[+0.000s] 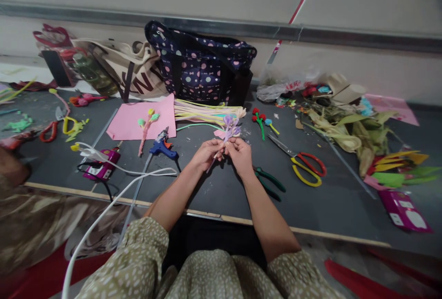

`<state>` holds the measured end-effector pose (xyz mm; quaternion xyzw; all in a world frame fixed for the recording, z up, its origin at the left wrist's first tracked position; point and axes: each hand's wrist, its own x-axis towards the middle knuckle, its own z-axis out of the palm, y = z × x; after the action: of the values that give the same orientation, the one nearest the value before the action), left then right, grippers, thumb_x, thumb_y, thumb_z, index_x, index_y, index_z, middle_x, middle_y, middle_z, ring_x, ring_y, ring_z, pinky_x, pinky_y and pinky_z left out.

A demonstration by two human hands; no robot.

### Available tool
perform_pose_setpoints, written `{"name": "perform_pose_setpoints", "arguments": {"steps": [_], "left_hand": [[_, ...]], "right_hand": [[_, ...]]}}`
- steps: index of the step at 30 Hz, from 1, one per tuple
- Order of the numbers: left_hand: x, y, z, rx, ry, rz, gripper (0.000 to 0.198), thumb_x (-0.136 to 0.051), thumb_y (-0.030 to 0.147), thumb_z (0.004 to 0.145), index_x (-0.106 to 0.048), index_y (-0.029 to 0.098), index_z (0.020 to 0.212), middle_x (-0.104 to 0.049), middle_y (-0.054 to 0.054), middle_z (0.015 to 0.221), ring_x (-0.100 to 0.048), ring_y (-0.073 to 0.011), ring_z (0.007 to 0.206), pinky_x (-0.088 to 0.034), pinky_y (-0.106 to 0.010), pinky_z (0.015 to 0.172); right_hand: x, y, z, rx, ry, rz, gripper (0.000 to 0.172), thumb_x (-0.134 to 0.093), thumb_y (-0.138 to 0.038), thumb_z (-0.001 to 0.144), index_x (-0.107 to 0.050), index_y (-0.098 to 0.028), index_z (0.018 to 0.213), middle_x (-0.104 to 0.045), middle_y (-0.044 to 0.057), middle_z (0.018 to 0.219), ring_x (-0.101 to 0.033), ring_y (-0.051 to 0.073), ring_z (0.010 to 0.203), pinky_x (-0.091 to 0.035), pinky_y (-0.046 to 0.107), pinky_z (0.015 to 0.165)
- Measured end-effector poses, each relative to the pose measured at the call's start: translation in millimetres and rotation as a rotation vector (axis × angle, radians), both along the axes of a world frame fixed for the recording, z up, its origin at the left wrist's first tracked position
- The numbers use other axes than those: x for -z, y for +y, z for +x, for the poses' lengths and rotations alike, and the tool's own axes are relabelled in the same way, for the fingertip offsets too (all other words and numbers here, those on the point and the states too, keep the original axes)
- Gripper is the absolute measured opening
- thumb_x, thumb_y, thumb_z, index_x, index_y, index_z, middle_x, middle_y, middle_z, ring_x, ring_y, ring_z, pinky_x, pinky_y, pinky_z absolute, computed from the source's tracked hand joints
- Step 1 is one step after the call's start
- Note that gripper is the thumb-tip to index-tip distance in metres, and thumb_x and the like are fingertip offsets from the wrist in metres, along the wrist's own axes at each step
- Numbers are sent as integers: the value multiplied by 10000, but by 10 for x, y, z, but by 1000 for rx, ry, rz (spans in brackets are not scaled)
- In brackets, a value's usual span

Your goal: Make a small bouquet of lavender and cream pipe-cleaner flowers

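Over the middle of the dark table, my left hand (207, 152) and my right hand (239, 152) meet with fingers closed on a purple pipe-cleaner flower (228, 124). Its looped petals stick up above my fingertips, and part of the stem slants down below my left hand. My fingers hide the middle of the stem. Left of my hands lies a blue glue gun (164, 146). Dark-green-handled pliers (271, 180) rest just right of my right wrist. Behind the flower is a bundle of pastel pipe cleaners (203, 112).
Scissors (300, 161) lie to the right, below small red pompom flowers (258, 119). Dried husks (345, 135) are heaped far right. A pink sheet (120, 121) and a purple power strip (101, 164) with white cables are left. Bags (203, 66) stand behind. A co-worker's arm (12, 167) shows far left.
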<state>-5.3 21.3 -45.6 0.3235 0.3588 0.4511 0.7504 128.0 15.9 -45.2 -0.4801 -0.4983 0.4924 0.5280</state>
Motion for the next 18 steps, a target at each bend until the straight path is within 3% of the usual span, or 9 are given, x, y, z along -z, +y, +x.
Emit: {"name": "perform_pose_setpoints", "arguments": {"steps": [5, 9, 18], "left_hand": [[-43, -45, 70, -121, 84, 107, 383, -838, 387, 625, -607, 129, 789, -639, -5, 623, -566, -88, 482, -468, -210, 499], [-69, -60, 76, -259, 152, 155, 403, -851, 405, 591, -626, 136, 788, -632, 11, 595, -586, -108, 485, -468, -220, 500], [-93, -58, 39, -330, 229, 206, 318, -806, 409, 659, -681, 129, 739, -630, 3, 588, -535, -81, 499, -419, -203, 520]], "right_hand": [[-22, -17, 11, 19, -73, 18, 164, -585, -348, 779, -583, -189, 818, -566, -50, 528, -539, 114, 458, -453, 234, 486], [-13, -48, -16, -4, -124, 45, 186, -584, -360, 796, -604, -183, 849, -606, -29, 571, -571, 122, 490, -474, 240, 514], [-42, -58, -14, -25, -171, 35, 182, -587, -368, 817, -602, -188, 795, -607, -30, 555, -479, 90, 424, -398, 219, 467]]}}
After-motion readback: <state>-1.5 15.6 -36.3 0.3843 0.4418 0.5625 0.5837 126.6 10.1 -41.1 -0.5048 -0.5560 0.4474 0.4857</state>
